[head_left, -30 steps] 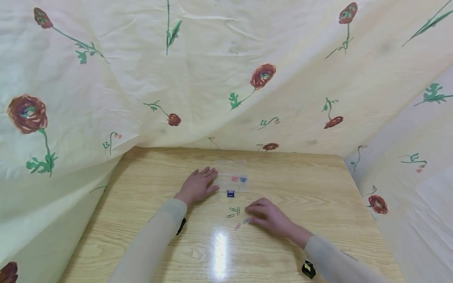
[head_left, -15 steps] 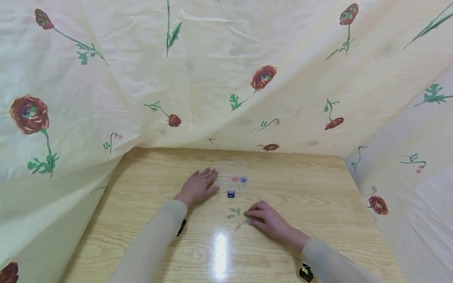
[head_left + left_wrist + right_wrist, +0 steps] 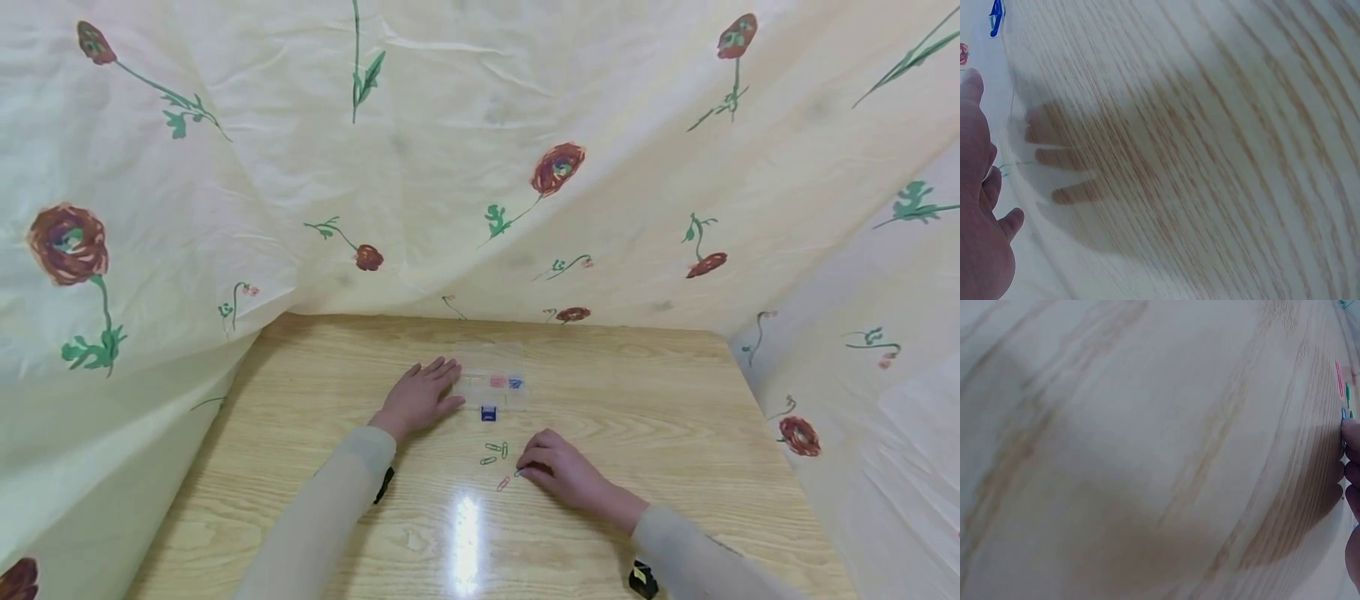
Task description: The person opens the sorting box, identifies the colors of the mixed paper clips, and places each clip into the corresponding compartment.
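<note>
In the head view my left hand (image 3: 418, 398) lies with fingers spread at the left edge of a clear plastic box (image 3: 489, 358), its fingertips touching that side. Pink clips (image 3: 497, 382) and blue clips (image 3: 515, 383) fill two of the box's compartments. My right hand (image 3: 562, 471) pinches a blue paper clip (image 3: 517, 472) between thumb and fingers at the tabletop; one end of it shows in the right wrist view (image 3: 1344, 414). Just left of it lies a pink paper clip (image 3: 503, 483). Several green paper clips (image 3: 489, 461) rest between that hand and the box.
A small dark blue latch-like piece (image 3: 489, 413) sits at the box's front edge. The wooden table (image 3: 615, 375) is bordered by a flowered cloth (image 3: 420, 167) at the back and sides. Light glares off the table (image 3: 467, 542) near the front.
My right hand has shifted slightly down and left, and its fingers have closed on the blue paper clip. The left hand stays in place by the box.
</note>
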The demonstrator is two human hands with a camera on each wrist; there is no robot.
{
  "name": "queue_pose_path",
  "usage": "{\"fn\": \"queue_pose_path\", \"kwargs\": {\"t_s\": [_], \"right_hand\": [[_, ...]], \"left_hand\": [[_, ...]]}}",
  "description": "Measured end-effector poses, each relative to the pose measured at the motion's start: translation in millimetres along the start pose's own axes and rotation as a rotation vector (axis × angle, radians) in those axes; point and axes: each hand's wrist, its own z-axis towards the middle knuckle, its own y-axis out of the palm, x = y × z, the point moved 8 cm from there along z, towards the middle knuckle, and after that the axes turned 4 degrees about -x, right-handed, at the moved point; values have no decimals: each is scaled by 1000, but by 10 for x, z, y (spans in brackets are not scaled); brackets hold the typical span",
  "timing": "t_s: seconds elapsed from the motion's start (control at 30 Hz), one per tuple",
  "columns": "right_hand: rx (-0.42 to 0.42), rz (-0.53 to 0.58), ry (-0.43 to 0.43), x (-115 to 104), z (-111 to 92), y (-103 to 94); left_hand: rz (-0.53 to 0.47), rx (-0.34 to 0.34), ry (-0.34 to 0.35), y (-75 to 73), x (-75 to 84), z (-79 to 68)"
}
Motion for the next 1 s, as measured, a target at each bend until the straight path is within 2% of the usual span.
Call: {"fn": "queue_pose_path", "kwargs": {"t_s": [0.27,0.4,0.57,0.8,1.0], "right_hand": [[-35,-47,29,19,1,61],[-10,-70,26,32,0,33],[77,-86,9,66,110,-151],[192,-88,-9,199,407,-453],[253,-112,-5,347,652,-617]], "left_hand": [[10,15,2,27,-13,10],[23,13,5,24,0,4],[60,0,-2,25,-4,10],[61,43,15,-9,15,0],[73,28,10,8,23,4]]}}
